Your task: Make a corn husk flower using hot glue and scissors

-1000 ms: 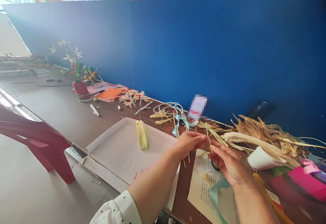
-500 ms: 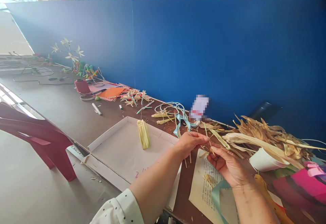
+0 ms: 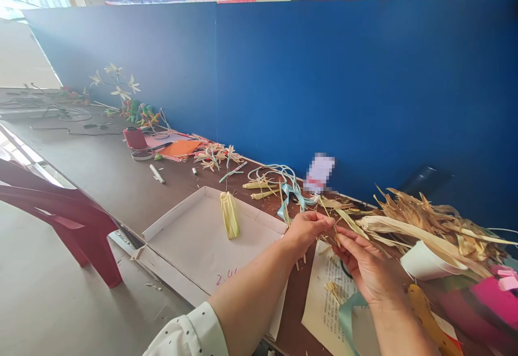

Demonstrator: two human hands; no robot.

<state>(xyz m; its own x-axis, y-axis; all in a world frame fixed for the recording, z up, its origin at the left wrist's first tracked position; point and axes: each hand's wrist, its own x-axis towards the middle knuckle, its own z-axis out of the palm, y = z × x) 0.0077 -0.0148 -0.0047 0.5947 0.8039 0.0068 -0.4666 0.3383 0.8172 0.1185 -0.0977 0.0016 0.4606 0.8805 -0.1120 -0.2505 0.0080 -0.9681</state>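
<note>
My left hand [image 3: 305, 229] and my right hand [image 3: 362, 267] meet above the brown table [image 3: 121, 183], fingertips almost touching. Both pinch a thin dry straw strip [image 3: 332, 233] between thumb and fingers. Under my right hand lies a printed paper sheet [image 3: 324, 302] with straw bits and a pale blue ribbon [image 3: 348, 313] on it. A heap of dried husks [image 3: 424, 224] lies just right of the hands.
A shallow white cardboard tray [image 3: 194, 242] holds a folded yellow husk bundle [image 3: 230, 214]. A white paper cup [image 3: 423, 261] lies on its side. Blue ribbons [image 3: 289, 186], straw flowers [image 3: 214, 155], coloured paper and a red chair [image 3: 60, 216] are to the left. A blue partition [image 3: 324, 86] backs the table.
The hands drew slightly closer together on the straw strip and sank a little in view as the camera shifted; nothing else moved.
</note>
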